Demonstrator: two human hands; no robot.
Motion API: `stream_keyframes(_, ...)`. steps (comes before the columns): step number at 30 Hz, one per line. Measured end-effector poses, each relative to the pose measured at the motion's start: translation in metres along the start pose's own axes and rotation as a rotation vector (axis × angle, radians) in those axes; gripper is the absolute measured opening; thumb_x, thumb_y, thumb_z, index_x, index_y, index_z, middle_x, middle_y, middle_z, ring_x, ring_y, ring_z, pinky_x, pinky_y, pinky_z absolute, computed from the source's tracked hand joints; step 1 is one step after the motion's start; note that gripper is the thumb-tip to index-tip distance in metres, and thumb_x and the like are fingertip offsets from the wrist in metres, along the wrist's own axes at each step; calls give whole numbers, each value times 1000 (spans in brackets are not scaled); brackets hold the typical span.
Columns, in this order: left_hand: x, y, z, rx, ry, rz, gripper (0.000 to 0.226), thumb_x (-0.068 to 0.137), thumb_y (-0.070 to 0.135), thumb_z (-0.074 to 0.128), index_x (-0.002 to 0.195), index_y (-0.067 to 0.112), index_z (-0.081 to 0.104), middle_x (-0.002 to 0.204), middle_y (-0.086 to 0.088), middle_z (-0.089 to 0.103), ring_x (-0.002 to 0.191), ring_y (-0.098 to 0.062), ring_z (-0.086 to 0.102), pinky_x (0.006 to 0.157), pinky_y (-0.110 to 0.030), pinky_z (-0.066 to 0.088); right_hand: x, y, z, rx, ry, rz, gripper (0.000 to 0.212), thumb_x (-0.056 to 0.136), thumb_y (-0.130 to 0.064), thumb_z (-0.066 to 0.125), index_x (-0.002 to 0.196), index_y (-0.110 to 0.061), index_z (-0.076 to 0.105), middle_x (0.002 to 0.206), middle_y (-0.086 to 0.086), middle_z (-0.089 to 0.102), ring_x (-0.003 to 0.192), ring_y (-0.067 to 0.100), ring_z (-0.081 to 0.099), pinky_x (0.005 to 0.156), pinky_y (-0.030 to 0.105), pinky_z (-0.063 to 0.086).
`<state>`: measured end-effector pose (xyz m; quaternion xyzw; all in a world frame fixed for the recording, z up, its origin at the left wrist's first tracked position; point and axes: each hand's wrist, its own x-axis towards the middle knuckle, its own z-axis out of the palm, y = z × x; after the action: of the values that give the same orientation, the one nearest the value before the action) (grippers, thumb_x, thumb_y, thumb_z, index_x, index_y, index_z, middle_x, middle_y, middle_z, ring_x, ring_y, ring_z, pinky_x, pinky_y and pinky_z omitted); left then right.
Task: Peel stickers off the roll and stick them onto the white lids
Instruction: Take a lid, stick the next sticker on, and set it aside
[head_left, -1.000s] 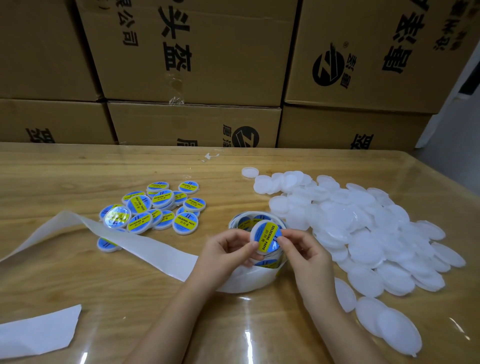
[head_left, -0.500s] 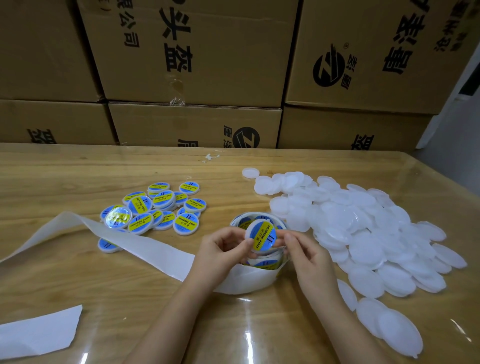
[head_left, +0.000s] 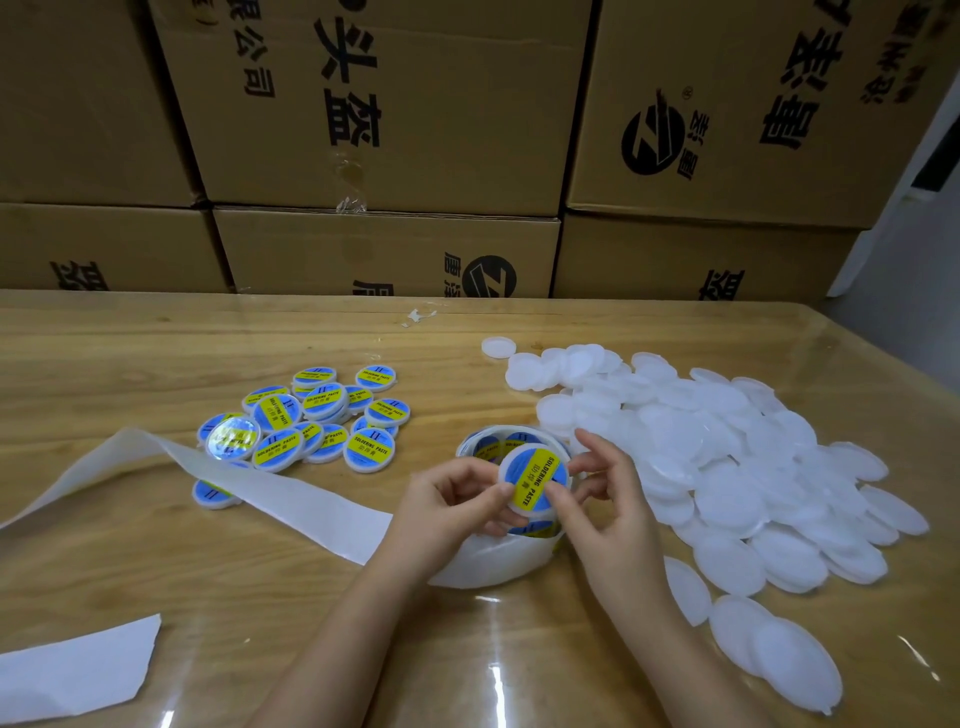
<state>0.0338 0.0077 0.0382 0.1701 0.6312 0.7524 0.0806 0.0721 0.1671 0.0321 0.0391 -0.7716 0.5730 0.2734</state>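
Cardboard boxes (head_left: 415, 171) shut; labelled lid (head_left: 535, 475) held

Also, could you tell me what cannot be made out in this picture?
Head view:
- sticker roll: mostly hidden by left hand, right hand and held lid.
- cardboard boxes: print cut off by top edge.
- paper scrap: cut off by left edge.
- labelled lids: finer print too small.

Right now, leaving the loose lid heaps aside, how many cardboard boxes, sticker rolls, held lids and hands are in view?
Cardboard boxes: 6
Sticker roll: 1
Labelled lid, held: 1
Hands: 2 (left hand, right hand)
Total: 10
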Motion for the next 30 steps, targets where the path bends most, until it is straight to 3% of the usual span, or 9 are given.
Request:
stream_keyframes(4, -1, 1, 2, -27, -67, -40, 18, 75, 18, 66, 88, 5, 68, 72, -9, 73, 67, -18, 71, 57, -20, 53, -3, -3, 0, -58, -38, 22, 43, 73, -31, 70, 111, -45, 54, 97, -17, 63, 90, 9, 58, 82, 27, 48)
stream_keyframes(7, -2, 3, 1, -66, -59, -34, 17, 76, 20, 66, 88, 9, 72, 73, -11, 73, 67, -20, 71, 57, -20, 52, -5, -3, 0, -81, -70, 41, 48, 77, -23, 76, 112, -48, 54, 102, -24, 63, 101, 13, 57, 87, 30, 47)
stream_keyframes(11, -1, 3, -2, -98, -16, -11, 10, 81, 27, 69, 86, 20, 76, 71, -7, 72, 63, -18, 69, 57, -21, 52, -4, -5, -1, -33, -84, -5, 50, 81, -5, 70, 113, -42, 56, 94, -16, 63, 85, 10, 59, 78, 14, 46)
stream_keyframes(14, 0, 2, -3, -73, -15, -8, 13, 82, 27, 64, 87, 22, 75, 66, -5, 70, 59, -16, 66, 56, -21, 52, -2, -6, -1, 45, -59, 7, 34, 81, -15, 62, 108, -35, 61, 87, -12, 64, 77, 7, 59, 72, 10, 45)
stream_keyframes(21, -1, 2, -5, -19, -127, -9, 28, 78, 42, 67, 92, 19, 74, 67, -2, 68, 50, -14, 58, 56, -20, 48, 0, -3, -3, 142, -60, 87, 33, 90, 0, 57, 106, -29, 64, 72, 2, 60, 76, 9, 61, 70, 14, 49)
stream_keyframes(26, -3, 3, -2, 5, -198, -6, 23, 79, 36, 64, 88, 18, 75, 66, 0, 67, 46, -11, 53, 52, -17, 45, -1, -5, -2, 140, -85, 89, 33, 90, -2, 58, 110, -28, 63, 73, 7, 60, 79, 21, 62, 76, 22, 53)
stream_keyframes(30, -3, 1, 2, 47, -188, -12, 17, 83, 25, 60, 86, 18, 76, 61, -3, 60, 43, -10, 47, 46, -18, 40, -4, -6, 0, 56, -100, 43, 36, 87, -6, 64, 108, -36, 61, 73, -2, 60, 78, 16, 60, 79, 25, 51)
